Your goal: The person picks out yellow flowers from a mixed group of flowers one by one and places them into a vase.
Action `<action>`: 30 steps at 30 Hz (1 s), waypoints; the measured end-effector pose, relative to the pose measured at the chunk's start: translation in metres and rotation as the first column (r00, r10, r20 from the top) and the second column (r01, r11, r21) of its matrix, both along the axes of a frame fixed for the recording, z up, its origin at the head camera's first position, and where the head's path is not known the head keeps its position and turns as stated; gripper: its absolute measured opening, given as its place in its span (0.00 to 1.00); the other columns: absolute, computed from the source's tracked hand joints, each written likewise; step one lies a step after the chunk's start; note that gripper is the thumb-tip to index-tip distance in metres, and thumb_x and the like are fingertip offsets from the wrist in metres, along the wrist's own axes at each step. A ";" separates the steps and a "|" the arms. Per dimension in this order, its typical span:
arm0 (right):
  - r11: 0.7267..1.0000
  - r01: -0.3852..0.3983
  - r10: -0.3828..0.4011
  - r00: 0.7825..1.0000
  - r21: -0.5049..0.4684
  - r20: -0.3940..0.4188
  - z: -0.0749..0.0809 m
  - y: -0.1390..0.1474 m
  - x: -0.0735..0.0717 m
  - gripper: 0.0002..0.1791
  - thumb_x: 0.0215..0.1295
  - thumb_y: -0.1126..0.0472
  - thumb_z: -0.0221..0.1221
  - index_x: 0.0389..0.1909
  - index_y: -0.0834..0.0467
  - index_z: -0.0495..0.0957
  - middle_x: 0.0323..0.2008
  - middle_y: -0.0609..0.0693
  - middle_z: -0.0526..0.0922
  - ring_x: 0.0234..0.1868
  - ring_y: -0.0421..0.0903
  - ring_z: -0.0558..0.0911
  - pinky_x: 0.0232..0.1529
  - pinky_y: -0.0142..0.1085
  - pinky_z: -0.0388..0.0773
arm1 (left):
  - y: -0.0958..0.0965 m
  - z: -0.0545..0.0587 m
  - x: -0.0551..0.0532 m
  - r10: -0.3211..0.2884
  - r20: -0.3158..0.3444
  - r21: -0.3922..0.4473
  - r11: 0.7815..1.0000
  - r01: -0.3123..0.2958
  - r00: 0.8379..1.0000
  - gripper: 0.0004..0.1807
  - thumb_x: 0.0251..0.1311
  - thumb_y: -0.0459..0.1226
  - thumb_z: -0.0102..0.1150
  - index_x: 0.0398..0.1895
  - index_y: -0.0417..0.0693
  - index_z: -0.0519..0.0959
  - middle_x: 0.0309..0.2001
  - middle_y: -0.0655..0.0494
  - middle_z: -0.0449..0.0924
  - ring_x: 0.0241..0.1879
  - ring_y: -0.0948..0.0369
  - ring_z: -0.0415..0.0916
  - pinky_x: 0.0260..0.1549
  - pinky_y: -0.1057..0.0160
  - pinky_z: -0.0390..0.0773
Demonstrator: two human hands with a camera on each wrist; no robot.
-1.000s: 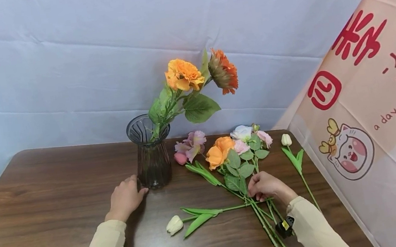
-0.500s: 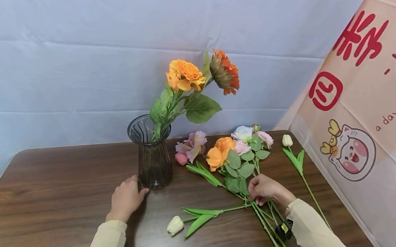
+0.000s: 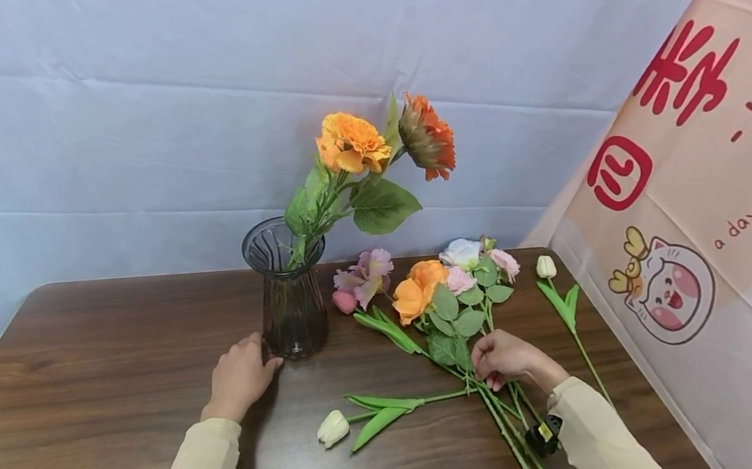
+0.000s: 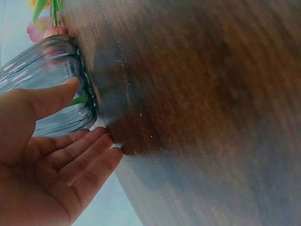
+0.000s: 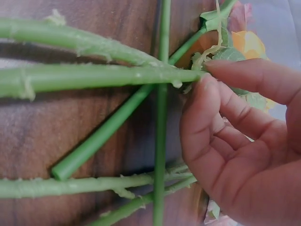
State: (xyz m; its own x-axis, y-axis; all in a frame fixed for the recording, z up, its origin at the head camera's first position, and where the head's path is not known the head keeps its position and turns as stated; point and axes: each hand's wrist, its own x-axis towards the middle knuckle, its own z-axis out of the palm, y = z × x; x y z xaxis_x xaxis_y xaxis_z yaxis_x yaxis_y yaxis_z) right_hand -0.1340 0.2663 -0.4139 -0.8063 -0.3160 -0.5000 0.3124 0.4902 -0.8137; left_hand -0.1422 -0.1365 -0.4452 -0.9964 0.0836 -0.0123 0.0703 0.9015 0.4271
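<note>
My left hand (image 3: 241, 375) rests beside the base of a dark ribbed glass vase (image 3: 292, 317). In the left wrist view its thumb touches the glass, and the fairly straight fingers lie along the base's other side. Two orange flowers (image 3: 351, 141) stand in the vase, leaning right. My right hand (image 3: 506, 358) pinches a green stem (image 5: 117, 77) between thumb and index finger; this stem seems to belong to the orange rose (image 3: 419, 290) lying on the table. Other stems cross beneath it, one being that of a white tulip (image 3: 333, 429).
Pale pink and white roses (image 3: 462, 253), a purple flower (image 3: 370, 271) and a pink tulip (image 3: 344, 301) lie along the back of the brown table (image 3: 103, 381). A second white tulip (image 3: 545, 268) lies near the right edge. A printed banner (image 3: 703, 223) hangs at right.
Almost nothing differs: both hands keep their places at the vase and the stem. The whole view has shifted very slightly.
</note>
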 end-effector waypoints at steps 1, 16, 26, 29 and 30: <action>1.000 -0.006 0.006 1.000 0.005 -0.004 0.001 0.000 -0.001 0.03 0.48 0.78 0.55 0.26 0.70 0.73 0.14 0.51 0.73 0.13 0.39 0.73 0.16 0.29 0.73 | 0.000 0.000 0.000 0.000 -0.001 0.001 1.000 0.000 1.000 0.31 0.55 0.41 0.61 0.54 0.26 0.68 0.48 0.31 0.73 0.42 0.37 0.73 0.36 0.42 0.73; 0.996 -0.089 0.089 0.995 -0.010 -0.044 0.014 0.006 -0.003 0.04 0.50 0.76 0.53 0.28 0.71 0.71 0.17 0.53 0.75 0.15 0.41 0.75 0.19 0.33 0.76 | 0.000 0.002 0.001 -0.005 0.000 0.006 1.000 0.005 1.000 0.30 0.55 0.41 0.61 0.54 0.25 0.67 0.48 0.30 0.73 0.41 0.37 0.73 0.37 0.42 0.73; 0.992 -0.103 0.101 0.994 -0.067 -0.032 0.024 0.006 -0.006 0.03 0.52 0.77 0.53 0.26 0.68 0.70 0.17 0.53 0.75 0.15 0.41 0.76 0.20 0.35 0.77 | 0.000 0.001 0.001 -0.011 0.001 0.009 1.000 0.011 1.000 0.31 0.56 0.41 0.61 0.55 0.25 0.67 0.49 0.30 0.72 0.43 0.37 0.73 0.38 0.42 0.73; 0.991 -0.097 0.096 0.995 -0.087 -0.012 0.028 0.006 -0.007 0.03 0.52 0.77 0.53 0.26 0.68 0.69 0.17 0.53 0.75 0.16 0.42 0.77 0.21 0.36 0.78 | 0.000 0.001 0.000 -0.010 0.002 0.008 1.000 0.010 1.000 0.31 0.56 0.41 0.61 0.55 0.25 0.67 0.49 0.30 0.72 0.43 0.37 0.73 0.38 0.42 0.73; 0.991 -0.095 0.095 0.995 -0.097 -0.006 0.029 0.006 -0.008 0.03 0.52 0.77 0.53 0.26 0.68 0.69 0.17 0.53 0.75 0.16 0.43 0.77 0.22 0.36 0.78 | 0.000 0.001 0.000 -0.010 -0.001 0.007 1.000 0.010 1.000 0.31 0.56 0.41 0.61 0.55 0.25 0.67 0.49 0.30 0.72 0.43 0.37 0.73 0.38 0.43 0.73</action>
State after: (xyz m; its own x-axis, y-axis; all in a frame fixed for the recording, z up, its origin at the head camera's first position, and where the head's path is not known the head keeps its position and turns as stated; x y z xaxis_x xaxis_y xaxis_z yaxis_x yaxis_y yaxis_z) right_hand -0.1417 0.2722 -0.3848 -0.7709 -0.4383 -0.4622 0.2675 0.4359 -0.8593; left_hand -0.1418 -0.1364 -0.4446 -0.9955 0.0939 -0.0110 0.0799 0.8978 0.4331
